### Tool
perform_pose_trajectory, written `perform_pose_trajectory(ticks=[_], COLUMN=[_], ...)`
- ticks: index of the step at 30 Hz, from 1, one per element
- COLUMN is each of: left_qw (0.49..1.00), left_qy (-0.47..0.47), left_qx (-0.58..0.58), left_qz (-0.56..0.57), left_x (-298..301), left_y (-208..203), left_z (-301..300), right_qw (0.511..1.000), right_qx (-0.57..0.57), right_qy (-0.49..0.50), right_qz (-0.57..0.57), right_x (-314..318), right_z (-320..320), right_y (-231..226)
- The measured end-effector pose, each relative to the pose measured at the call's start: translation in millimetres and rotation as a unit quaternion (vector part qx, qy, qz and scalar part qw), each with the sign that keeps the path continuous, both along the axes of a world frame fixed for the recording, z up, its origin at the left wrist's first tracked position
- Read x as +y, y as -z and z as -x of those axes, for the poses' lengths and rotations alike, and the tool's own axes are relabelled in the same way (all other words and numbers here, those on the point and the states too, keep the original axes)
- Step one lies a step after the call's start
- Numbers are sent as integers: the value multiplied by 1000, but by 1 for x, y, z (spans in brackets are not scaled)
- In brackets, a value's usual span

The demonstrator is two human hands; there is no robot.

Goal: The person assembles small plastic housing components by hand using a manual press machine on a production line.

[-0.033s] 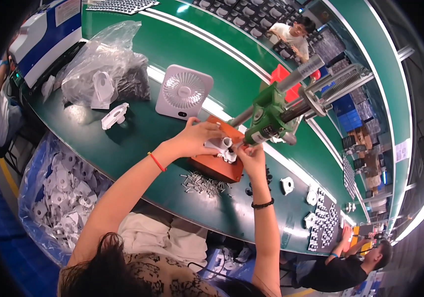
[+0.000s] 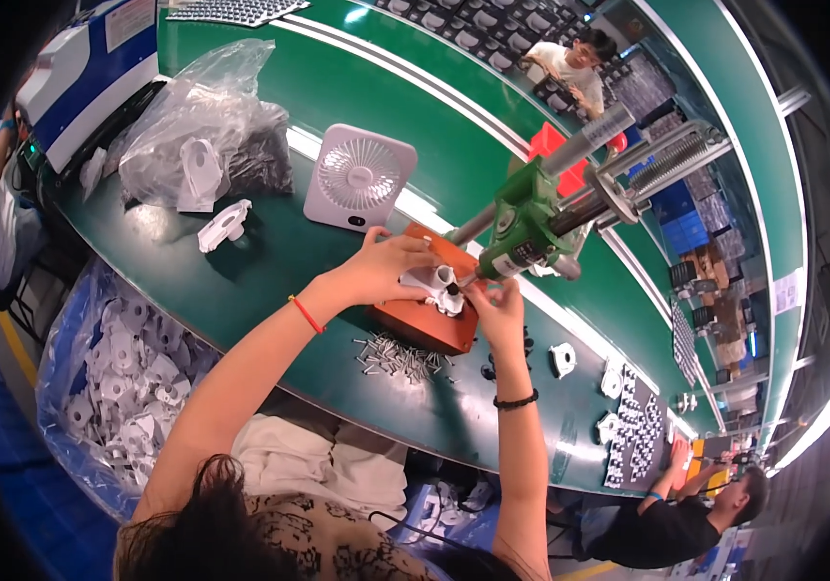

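Observation:
My left hand grips a white plastic part with a round hollow post. The part rests on the orange base block of a green hand press. At the part's right side is my right hand, its thumb and fingertips drawn together beneath the press head. What those fingertips hold, if anything, is too small to make out. Something dark shows on the part close to them. A loose pile of small metal pins lies in front of the block.
Beyond my left hand stands a white fan. A clear plastic bag and a loose white part are to the left. More white parts fill a lined bin below the table. Two people work nearby, at the far side and right.
My right hand has drawn slightly right, away from the post, and a dark spot on the white part shows more. My left hand stays in place on the part.

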State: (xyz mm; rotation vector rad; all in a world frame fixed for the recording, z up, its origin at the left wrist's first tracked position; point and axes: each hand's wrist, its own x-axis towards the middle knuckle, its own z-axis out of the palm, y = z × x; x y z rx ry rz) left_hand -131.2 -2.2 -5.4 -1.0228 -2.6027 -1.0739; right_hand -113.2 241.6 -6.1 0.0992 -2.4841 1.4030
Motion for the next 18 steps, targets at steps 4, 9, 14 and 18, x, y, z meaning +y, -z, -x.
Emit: perform_pose_trajectory(ticks=[4,9,14,18], left_qw=[1000,999,999,1000], left_qy=[-10,-10,-18,-14], left_qx=[-15,-30,9,-14], left_qz=[0,12,-32,-10], left_x=[-10,-7,-2,-4], left_y=[2,-4,14,7], left_z=[-2,-4,0,-2], right_qw=[986,945,916,941], right_qx=[-46,-58,-35,-59], right_qy=[61,-26,-28,-56], right_qz=[-147,-322,-399,-330], right_x=[4,-6,-11,-2], right_z=[-51,-117,-117,-112], right_y=[-12,8,21,10])
